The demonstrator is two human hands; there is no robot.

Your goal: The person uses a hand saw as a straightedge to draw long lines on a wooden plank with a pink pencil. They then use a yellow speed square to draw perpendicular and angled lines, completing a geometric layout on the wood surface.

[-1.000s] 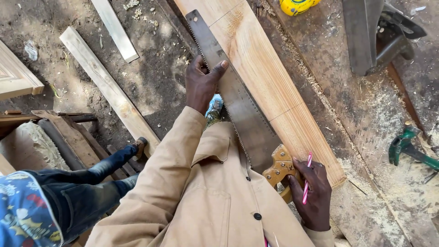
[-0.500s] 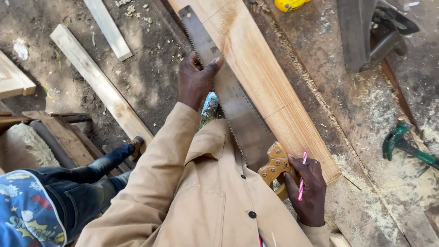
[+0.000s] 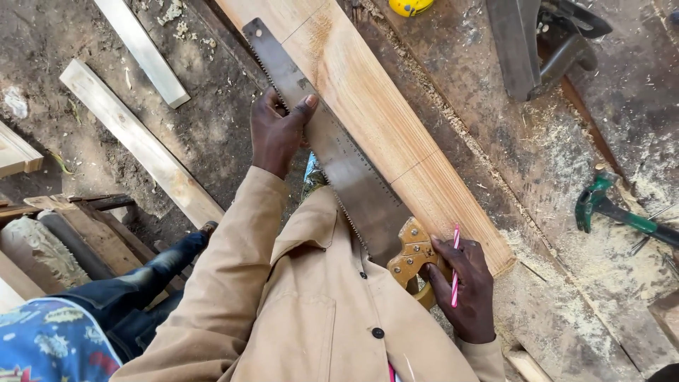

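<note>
One long plank (image 3: pixel 368 113) lay on the workbench (image 3: pixel 566 212). One saw (image 3: pixel 332 148) rested flat along it. The left hand (image 3: pixel 276 131) pinched the blade's edge; the right hand (image 3: pixel 460 286) gripped the saw's handle (image 3: pixel 410 258) and one pencil (image 3: pixel 454 265).

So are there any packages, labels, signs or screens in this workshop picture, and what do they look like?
No packages, signs or screens show.
Printed cloth: bottom left corner, blue with yellow and red comic-style lettering.
Saw blade: lies along the plank under the left hand, grey steel with a row of small marks along its edge, too small to tell.
Yellow round thing: top edge, cut off; any label unclear.
</note>
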